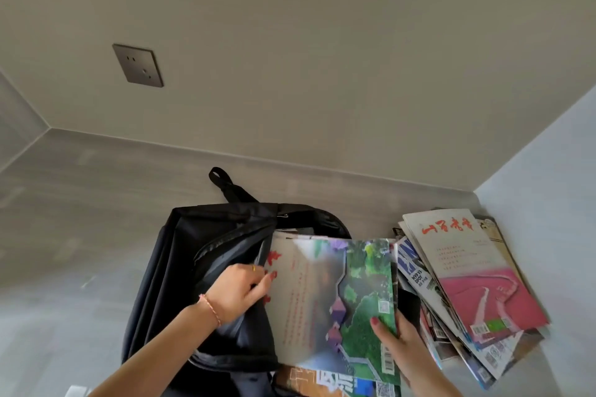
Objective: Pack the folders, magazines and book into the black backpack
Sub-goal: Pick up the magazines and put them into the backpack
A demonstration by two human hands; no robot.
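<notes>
Black fabric backpack (180, 267) gapes; right hand (403, 345) holds glossy magazine (335, 300).

Black backpack (180, 255), green-and-purple magazine (351, 296), pink-and-white cover atop the stack (467, 267), grey table (80, 219), red fingernails.

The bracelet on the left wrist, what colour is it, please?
Pinkish-red bracelet, clearest in the head view.

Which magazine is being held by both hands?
The green garden-cover magazine at the black backpack's opening; both hands, left and right, grip it. The others lie stacked.
</notes>
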